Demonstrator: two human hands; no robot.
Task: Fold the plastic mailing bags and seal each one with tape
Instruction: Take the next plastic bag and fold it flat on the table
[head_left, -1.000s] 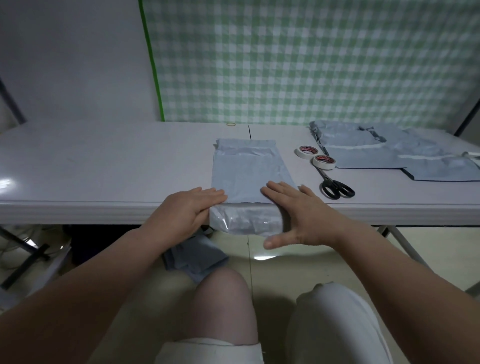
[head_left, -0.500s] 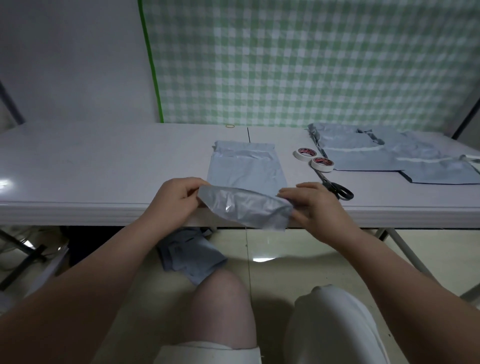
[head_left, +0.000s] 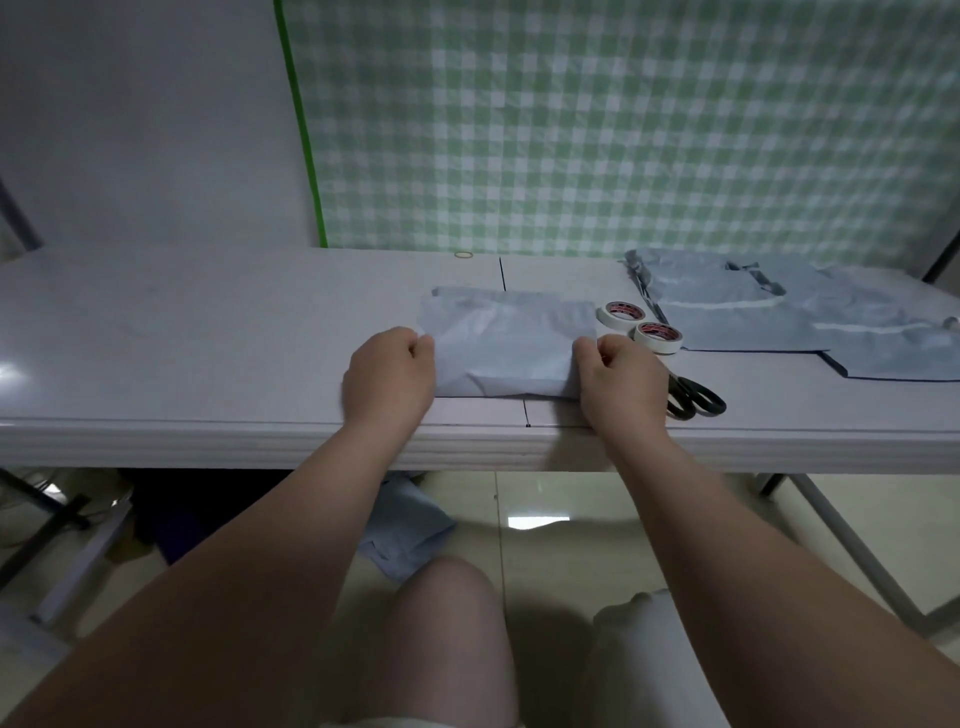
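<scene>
Near the front of the desk (head_left: 208, 338), between both hands: grey bag (head_left: 506, 348), lying flat, folded over on itself. Long axis across, left to right; folded edge toward the person, stepped far edges toward the checked backdrop (head_left: 623, 130). On its left edge, left hand (head_left: 389, 374), grip curled, pinching the plastic. On its right edge, right hand (head_left: 621, 376), grip curled too, pinching that side. Just right of the bag, two tape rolls (head_left: 621, 313), lying flat, touching or nearly so. Beside the right hand, scissors (head_left: 693, 397), black handles toward the desk's front edge, blades mostly hidden. Further right, pile (head_left: 737, 317) of grey bags, spread flat. Below the desk, on the floor (head_left: 571, 561), crumpled plastic (head_left: 410, 525).
</scene>
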